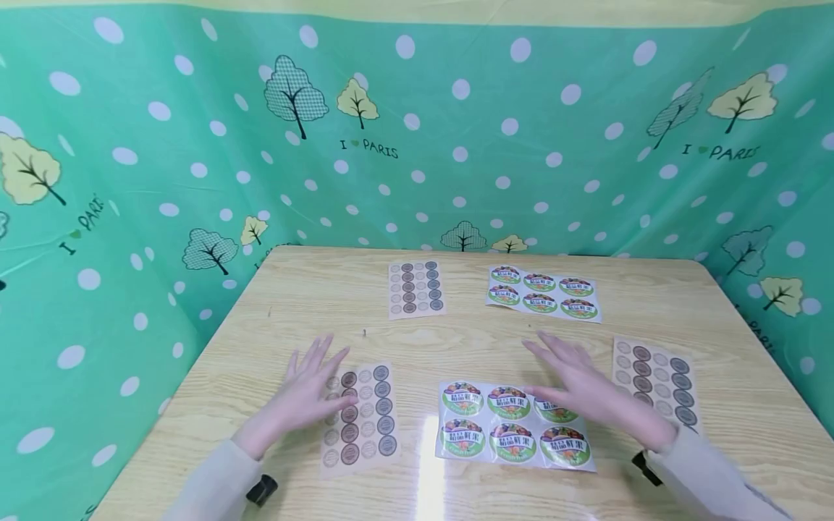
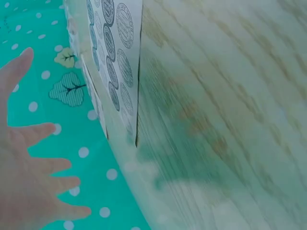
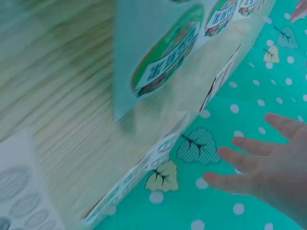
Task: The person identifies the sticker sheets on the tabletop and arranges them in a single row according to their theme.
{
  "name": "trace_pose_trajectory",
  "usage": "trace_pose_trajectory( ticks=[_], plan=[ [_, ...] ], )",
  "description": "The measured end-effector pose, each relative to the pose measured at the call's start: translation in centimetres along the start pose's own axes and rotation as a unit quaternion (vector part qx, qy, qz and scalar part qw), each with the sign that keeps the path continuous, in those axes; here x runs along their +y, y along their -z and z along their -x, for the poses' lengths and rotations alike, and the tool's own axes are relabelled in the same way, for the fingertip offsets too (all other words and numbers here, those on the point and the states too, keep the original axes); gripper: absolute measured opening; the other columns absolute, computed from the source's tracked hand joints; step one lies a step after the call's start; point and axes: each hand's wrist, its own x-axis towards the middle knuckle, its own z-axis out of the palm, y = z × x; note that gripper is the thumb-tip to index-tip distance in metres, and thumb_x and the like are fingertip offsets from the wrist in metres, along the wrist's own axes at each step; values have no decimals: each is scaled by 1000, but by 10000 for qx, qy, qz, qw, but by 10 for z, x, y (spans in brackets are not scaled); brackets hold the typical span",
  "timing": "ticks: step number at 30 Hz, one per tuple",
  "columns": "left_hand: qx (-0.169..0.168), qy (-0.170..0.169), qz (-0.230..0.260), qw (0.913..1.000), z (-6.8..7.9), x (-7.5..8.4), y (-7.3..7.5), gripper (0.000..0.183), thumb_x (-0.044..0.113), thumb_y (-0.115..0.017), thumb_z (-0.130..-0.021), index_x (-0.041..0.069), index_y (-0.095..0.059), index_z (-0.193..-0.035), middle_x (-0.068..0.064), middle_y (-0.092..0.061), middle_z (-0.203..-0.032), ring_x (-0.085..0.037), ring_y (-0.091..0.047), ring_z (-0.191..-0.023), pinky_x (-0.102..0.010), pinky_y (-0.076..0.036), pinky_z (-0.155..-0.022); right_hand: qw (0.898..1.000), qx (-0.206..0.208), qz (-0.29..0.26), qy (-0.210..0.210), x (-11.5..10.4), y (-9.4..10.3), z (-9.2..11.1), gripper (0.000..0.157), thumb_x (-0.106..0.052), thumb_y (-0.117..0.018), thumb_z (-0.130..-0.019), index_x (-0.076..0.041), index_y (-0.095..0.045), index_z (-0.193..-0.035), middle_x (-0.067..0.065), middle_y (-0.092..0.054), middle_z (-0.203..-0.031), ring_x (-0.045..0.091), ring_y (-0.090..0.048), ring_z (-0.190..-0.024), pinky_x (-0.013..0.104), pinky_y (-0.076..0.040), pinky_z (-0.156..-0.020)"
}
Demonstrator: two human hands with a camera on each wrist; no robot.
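Observation:
My left hand [image 1: 306, 394] hovers with spread fingers over the left edge of a sheet of round brown and grey stickers [image 1: 368, 434]. In the left wrist view the same hand [image 2: 33, 167] has its fingers apart and holds nothing. My right hand [image 1: 580, 380], fingers also spread, is above the upper right corner of a sheet of oval fruit stickers [image 1: 515, 427]. The right wrist view shows this hand [image 3: 268, 163] holding nothing. Partly behind the right forearm lies another sheet of round stickers [image 1: 661, 380].
Farther back on the wooden table [image 1: 313, 304] lie a sheet of round stickers [image 1: 417, 289] and a sheet of oval fruit stickers [image 1: 544, 293]. A green dotted cloth [image 1: 456, 188] hangs behind the table and along its sides. Light glares on the tabletop near the front.

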Motion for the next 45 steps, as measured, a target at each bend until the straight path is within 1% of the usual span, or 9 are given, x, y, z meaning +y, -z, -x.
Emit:
trace_pose_trajectory(
  ticks=[5,7,11,16,23,28,35,41,45],
  plan=[
    [180,-49,71,9998,4,-7,2,78,48,-64,-73,9,-36,-134,-17,-14,-145,-38,-13,-130,-61,-3,-101,9997,-37,51,240,-11,-9,-20,71,-43,-59,-80,-10,-32,-136,23,-22,-140,45,-24,-124,63,-15,-98],
    [231,-68,90,9997,5,-9,3,77,47,-65,-73,9,-37,-134,-18,-17,-144,-38,-16,-129,-61,-6,-101,9994,-109,-12,315,-16,-12,-28,71,-42,-60,-79,-9,-33,-136,24,-24,-140,45,-26,-123,63,-19,-97],
    [254,-16,168,9995,9,-14,5,74,43,-66,-74,7,-39,-132,-21,-23,-141,-42,-23,-125,-62,-13,-99,9979,-352,-282,464,-30,-17,-42,71,-42,-60,-80,-8,-32,-136,24,-26,-139,44,-28,-122,61,-23,-96],
    [305,41,250,9992,13,-20,6,69,37,-67,-75,4,-41,-130,-23,-31,-136,-46,-32,-118,-64,-24,-93,9939,-618,-646,641,-45,-22,-58,68,-37,-61,-81,-7,-33,-136,22,-31,-137,38,-31,-123,55,-28,-98],
    [294,41,591,9978,14,-27,6,68,31,-70,-73,2,-42,-129,-25,-37,-130,-46,-37,-115,-64,-30,-89,9848,-979,-1281,645,-59,-34,-77,64,-31,-63,-80,-6,-37,-133,16,-39,-133,31,-36,-122,45,-31,-100],
    [236,47,853,9961,13,-33,5,63,25,-71,-73,1,-46,-125,-24,-44,-125,-43,-42,-111,-59,-34,-90,9780,-1210,-1568,655,-70,-47,-87,61,-29,-63,-81,-5,-39,-131,16,-41,-132,31,-39,-119,43,-34,-98],
    [191,187,1085,9937,12,-38,2,52,21,-71,-72,0,-53,-117,-19,-53,-114,-39,-48,-106,-55,-38,-89,9734,-1300,-1729,753,-88,-63,-101,53,-23,-62,-82,-1,-43,-127,16,-47,-127,32,-48,-111,41,-41,-92],
    [179,194,1179,9927,12,-42,-1,50,17,-72,-71,0,-55,-115,-16,-56,-107,-36,-52,-100,-52,-42,-86,9670,-1423,-2049,519,-104,-74,-115,48,-20,-62,-81,-2,-47,-124,14,-50,-123,29,-50,-108,36,-45,-89],
    [191,230,1208,9922,11,-45,-2,51,19,-72,-70,0,-56,-114,-13,-57,-102,-32,-54,-94,-49,-45,-82,9671,-1358,-2114,404,-111,-80,-124,46,-18,-63,-81,-2,-49,-122,16,-53,-118,29,-52,-105,34,-46,-87]
  ],
)
